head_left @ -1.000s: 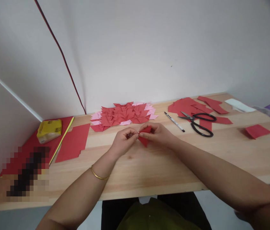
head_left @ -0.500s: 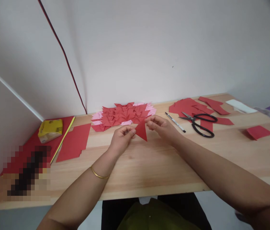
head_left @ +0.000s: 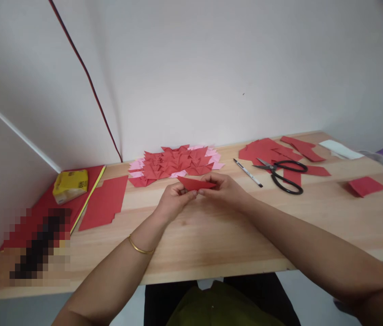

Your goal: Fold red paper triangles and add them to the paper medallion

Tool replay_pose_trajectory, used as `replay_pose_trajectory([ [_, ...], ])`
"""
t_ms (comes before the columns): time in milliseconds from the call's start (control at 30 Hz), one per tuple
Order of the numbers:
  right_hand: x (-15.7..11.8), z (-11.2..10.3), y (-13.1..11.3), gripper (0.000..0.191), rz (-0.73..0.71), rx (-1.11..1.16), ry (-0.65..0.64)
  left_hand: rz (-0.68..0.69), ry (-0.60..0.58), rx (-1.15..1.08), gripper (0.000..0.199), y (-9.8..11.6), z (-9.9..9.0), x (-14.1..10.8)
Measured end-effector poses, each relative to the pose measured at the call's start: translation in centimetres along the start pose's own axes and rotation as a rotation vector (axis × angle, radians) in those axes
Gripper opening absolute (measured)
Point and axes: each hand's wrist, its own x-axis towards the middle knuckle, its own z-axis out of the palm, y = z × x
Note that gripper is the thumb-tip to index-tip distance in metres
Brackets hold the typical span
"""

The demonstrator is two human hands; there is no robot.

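A small folded piece of red paper is held in the air above the wooden table, its long edge running sideways and a pointed corner toward the left. My left hand pinches its lower left part. On the right side, my right hand grips the same paper, thumb in front and fingers behind. The two thumbs nearly meet at the lower edge. Just behind my hands lies a spread of folded red and pink paper pieces.
Black-handled scissors lie over red scraps, beside a pen. A folded red square sits far right, near white paper. At left are red sheets and a yellow packet.
The red paper has turned from an upright triangle to a low, wide shape. My right hand has moved down and left and now grips it.
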Motion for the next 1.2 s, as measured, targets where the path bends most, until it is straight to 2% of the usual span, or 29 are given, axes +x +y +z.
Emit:
replay_pose_trajectory([
  [133,0.1,0.2,0.0,0.021,-0.014,-0.042,0.026,0.004,0.007,0.069,0.030,0.1,-0.1,0.0],
  [367,0.2,-0.3,0.0,0.026,-0.038,0.064,0.106,-0.032,0.013,0.095,0.034,0.3,-0.5,0.1],
  [600,0.5,-1.4,0.4,0.032,-0.026,0.080,0.300,-0.005,0.094,0.027,0.026,0.1,-0.6,0.5],
  [667,0.5,-1.3,0.5,0.035,-0.028,0.124,0.277,0.015,0.129,-0.010,0.023,0.0,-0.5,0.5],
  [733,0.4,-0.7,0.4,0.035,-0.008,0.155,0.169,0.025,0.143,-0.028,0.021,-0.1,-0.3,0.5],
  [800,0.3,0.0,0.3,0.030,-0.008,0.151,0.048,0.025,0.118,-0.019,0.021,-0.4,-0.2,0.4],
  [867,0.1,0.5,0.1,0.024,-0.029,0.132,-0.011,0.022,0.071,0.013,0.023,-0.6,-0.1,0.3],
  [967,-0.1,0.7,0.1,0.022,-0.028,0.076,0.017,0.013,0.048,0.071,0.026,-0.7,-0.1,0.3],
  [1067,0.0,0.3,0.2,0.024,-0.015,-0.042,0.058,-0.006,0.081,0.097,0.026,-0.5,-0.1,0.3],
  [1200,0.0,-0.1,0.1,0.028,-0.025,-0.145,0.052,-0.022,0.105,0.075,0.025,-0.2,-0.1,0.2],
])
